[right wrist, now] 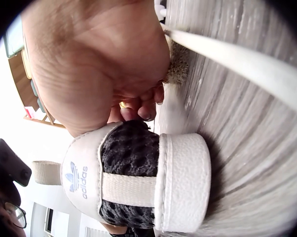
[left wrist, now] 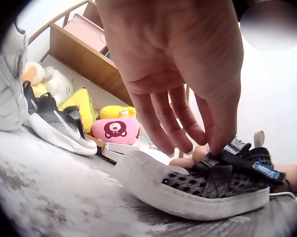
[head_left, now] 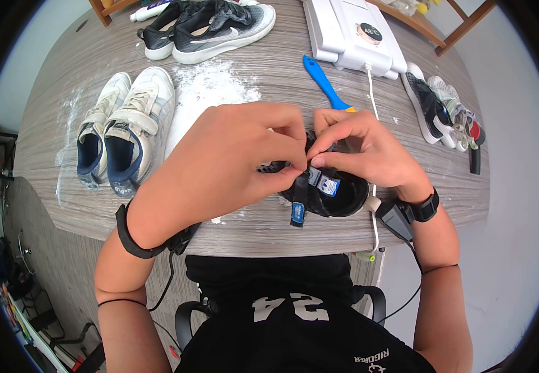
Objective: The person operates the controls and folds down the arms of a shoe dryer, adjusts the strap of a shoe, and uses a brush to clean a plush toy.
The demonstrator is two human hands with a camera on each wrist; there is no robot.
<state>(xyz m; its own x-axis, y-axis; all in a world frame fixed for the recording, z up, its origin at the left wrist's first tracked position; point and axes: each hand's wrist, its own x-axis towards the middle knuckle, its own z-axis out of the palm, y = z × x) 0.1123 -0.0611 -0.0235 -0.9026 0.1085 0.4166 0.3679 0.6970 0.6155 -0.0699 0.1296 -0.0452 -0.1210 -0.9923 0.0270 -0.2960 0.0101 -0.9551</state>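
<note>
A black mesh shoe [left wrist: 222,190] with a white sole stands on the table in front of the person. My left hand [head_left: 244,146] reaches over it from the left, thumb and forefinger pinching a black strap [left wrist: 237,160] across its top. A blue label [head_left: 297,212] marks the strap's loose end. From the other side, my right hand [head_left: 369,149] pinches at the same strap area, its thumb and forefinger close to the left fingertips. Behind the straps shows the tongue label [head_left: 330,186]. In the right wrist view, the white heel [right wrist: 79,180] bears adidas lettering.
White shoes [head_left: 136,124] stand at left beside spilled white powder [head_left: 213,84]; grey sneakers [head_left: 220,31] sit behind. A blue-handled brush [head_left: 325,81] lies beyond the hands. A white device [head_left: 356,34] trails a cable [head_left: 372,93] past the right hand. More shoes [head_left: 431,105] are at right.
</note>
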